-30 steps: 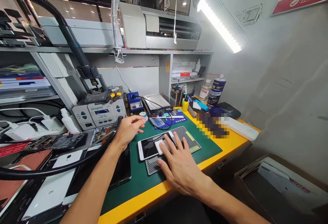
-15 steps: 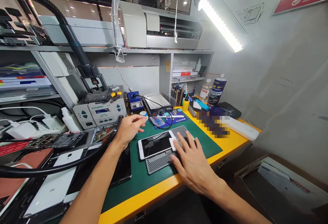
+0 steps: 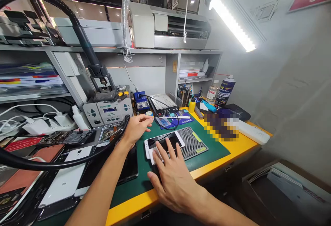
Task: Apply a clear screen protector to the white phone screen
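Observation:
A white-framed smartphone (image 3: 169, 137) with a dark screen lies face up, partly over a grey perforated pad (image 3: 192, 143) on the green mat. My right hand (image 3: 176, 181) is spread open over the phone's near side, its fingers stretched out. Beneath its fingertips is a small white wipe (image 3: 153, 157), pressed at the phone's lower left edge. My left hand (image 3: 136, 129) hovers left of the phone with fingers curled together and nothing visible in them. Just behind its fingertips stands a small round blue-rimmed tin (image 3: 149, 113); contact cannot be made out.
Phone parts and a white phone back (image 3: 64, 181) crowd the left side, crossed by a black hose (image 3: 51, 165). A grey rework station (image 3: 110, 111) stands behind. At right are a yellow bottle (image 3: 191, 105), a spray can (image 3: 225, 91) and a long white box (image 3: 249, 131).
My right hand has slid the white wipe from the phone's right end to its lower left edge. My left hand keeps its pose. The whole view has shifted slightly.

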{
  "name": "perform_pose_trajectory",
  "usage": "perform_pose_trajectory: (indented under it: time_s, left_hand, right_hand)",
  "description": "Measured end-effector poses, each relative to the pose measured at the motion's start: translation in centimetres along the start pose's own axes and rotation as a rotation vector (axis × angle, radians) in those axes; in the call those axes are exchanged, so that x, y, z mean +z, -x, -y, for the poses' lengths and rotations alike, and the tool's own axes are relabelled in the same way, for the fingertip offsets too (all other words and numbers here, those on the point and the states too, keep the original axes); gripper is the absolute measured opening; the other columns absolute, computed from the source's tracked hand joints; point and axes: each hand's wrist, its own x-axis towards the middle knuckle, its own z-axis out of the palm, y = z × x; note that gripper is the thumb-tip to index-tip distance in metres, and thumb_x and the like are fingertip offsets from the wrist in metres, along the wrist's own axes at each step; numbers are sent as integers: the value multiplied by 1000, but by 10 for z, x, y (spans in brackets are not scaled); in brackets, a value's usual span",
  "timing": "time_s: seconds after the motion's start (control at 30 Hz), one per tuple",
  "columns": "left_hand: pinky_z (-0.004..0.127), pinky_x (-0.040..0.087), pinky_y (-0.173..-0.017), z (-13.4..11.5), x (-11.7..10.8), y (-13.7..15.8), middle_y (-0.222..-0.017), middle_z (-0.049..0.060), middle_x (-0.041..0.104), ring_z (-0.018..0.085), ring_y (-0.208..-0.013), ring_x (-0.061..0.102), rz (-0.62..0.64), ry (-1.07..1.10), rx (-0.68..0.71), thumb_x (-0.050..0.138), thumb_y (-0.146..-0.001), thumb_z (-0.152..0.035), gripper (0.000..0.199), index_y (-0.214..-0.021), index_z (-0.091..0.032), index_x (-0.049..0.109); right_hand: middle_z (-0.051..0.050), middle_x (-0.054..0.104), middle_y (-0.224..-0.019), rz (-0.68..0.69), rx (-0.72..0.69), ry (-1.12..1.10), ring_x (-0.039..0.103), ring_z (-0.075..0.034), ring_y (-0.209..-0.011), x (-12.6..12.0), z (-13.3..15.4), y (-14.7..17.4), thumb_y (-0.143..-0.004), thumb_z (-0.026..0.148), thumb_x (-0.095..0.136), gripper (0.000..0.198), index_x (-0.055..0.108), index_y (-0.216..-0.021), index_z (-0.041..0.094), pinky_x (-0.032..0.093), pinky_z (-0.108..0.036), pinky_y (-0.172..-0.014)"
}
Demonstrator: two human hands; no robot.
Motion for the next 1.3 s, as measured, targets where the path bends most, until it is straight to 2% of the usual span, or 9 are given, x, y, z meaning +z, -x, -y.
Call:
perform_pose_trajectory:
  time_s: [0.4, 0.57, 0.77, 1.07, 1.3]
  left_hand:
    - [29, 57, -61, -2, 0, 1, -97, 11, 73, 25, -87, 67, 3, 15, 3, 73, -69, -41, 31, -86, -15, 76]
    - [29, 56, -60, -2, 0, 1, -97, 11, 73, 25, -85, 67, -10, 17, 0, 74, -67, -44, 32, -82, -16, 75]
    - [29, 56, -61, -2, -1, 1, -100, 12, 73, 24, -86, 67, -11, 8, -9, 75, -67, -46, 35, -84, -15, 75]
    - [30, 57, -64, 1, -3, 0, -101, 12, 72, 25, -88, 67, 1, -14, -22, 76, -69, -47, 37, -87, -15, 75]
    - [30, 57, -64, 2, -3, -1, -100, 12, 72, 26, -89, 68, -8, -24, -30, 77, -68, -49, 38, -88, -16, 76]
  right_hand:
    - [-13, 23, -164, 10, -56, -15, 4, -44, -151, 8, 11, -23, -102, 52, 28, 62, 39, -152, 16, 11, -73, -115]
    - [-16, 29, -162, -27, -40, 5, 7, -44, -151, 7, 10, -35, -103, 51, 26, 61, 43, -149, 14, 13, -70, -116]
    - [-19, 27, -162, -37, -33, 24, 12, -46, -150, 10, 6, -48, -103, 53, 23, 65, 43, -149, 12, 14, -71, -114]
    - [-21, 31, -160, -39, 9, 53, 13, -47, -149, 3, -11, -50, -102, 53, 21, 66, 46, -146, 10, 14, -74, -112]
    - [-20, 29, -161, -39, 93, 120, 13, -47, -149, -4, -47, -37, -102, 55, 18, 68, 45, -148, 13, 14, -74, -112]
